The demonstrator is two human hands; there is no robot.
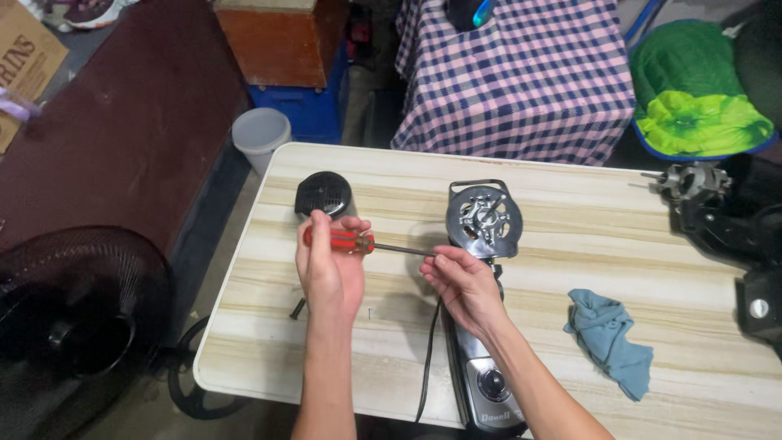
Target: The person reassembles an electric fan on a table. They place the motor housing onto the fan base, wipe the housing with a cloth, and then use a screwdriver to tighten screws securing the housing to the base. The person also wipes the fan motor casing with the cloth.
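My left hand (328, 273) grips the red handle of a screwdriver (346, 241), its dark shaft lying level and pointing right. My right hand (463, 281) pinches the shaft's tip between thumb and fingers. Just beyond the right hand lies a grey fan body (485, 218) with a round metal motor face, its neck and control panel with a dial (494, 385) running toward me under my right forearm. A black domed motor cover (323, 194) sits behind my left hand.
A light wood-grain table (570, 204) carries a crumpled blue-grey cloth (609, 338), a dark screw (296, 309) and a black cord (428, 358). Black fan parts (725, 220) lie at the right edge. A fan grille (73, 318) stands on the floor, left. A checked cloth (517, 77) hangs behind.
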